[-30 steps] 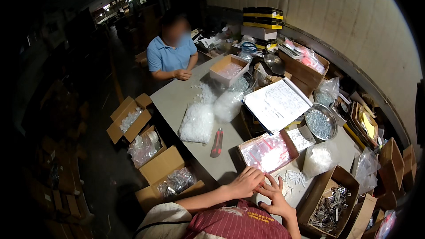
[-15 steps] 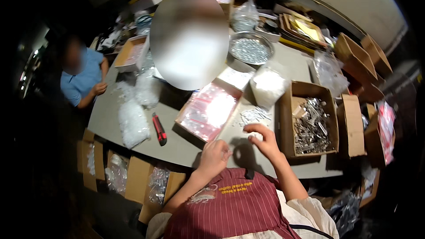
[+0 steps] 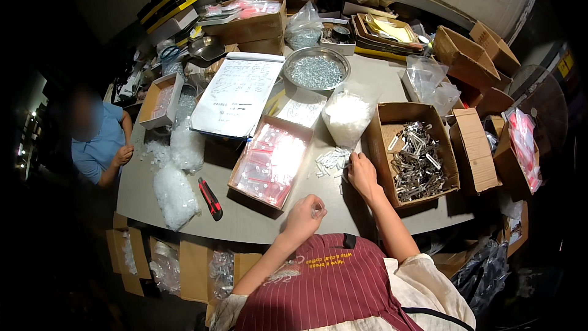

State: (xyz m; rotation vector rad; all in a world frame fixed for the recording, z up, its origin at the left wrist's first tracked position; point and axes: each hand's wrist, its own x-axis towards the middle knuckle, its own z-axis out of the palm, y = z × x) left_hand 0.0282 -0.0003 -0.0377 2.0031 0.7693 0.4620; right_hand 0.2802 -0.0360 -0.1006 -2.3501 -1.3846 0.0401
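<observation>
My left hand (image 3: 302, 217) is closed near the front edge of the table, fingers curled round a small clear, shiny piece whose kind I cannot make out. My right hand (image 3: 362, 175) reaches to the loose pile of small white plastic pieces (image 3: 331, 160). Its fingertips are pinched together at the pile's right side, and whatever they hold is hidden. Just behind them stands an open clear bag full of white pieces (image 3: 348, 113). Between the hands and the notepad lies a cardboard box of small red-edged zip bags (image 3: 270, 160). A box of metal clips (image 3: 422, 159) stands right of my right hand.
A red and black utility knife (image 3: 210, 198) and a bag of clear pieces (image 3: 176, 197) lie at the left. Behind are a written notepad (image 3: 237, 95) and a metal bowl of small metal parts (image 3: 316, 71). A person in blue (image 3: 98, 141) is at far left.
My right hand has moved from hovering open near the table's front to the white pile, its fingers closing. My left hand stays closed. The view has shifted, showing the notepad.
</observation>
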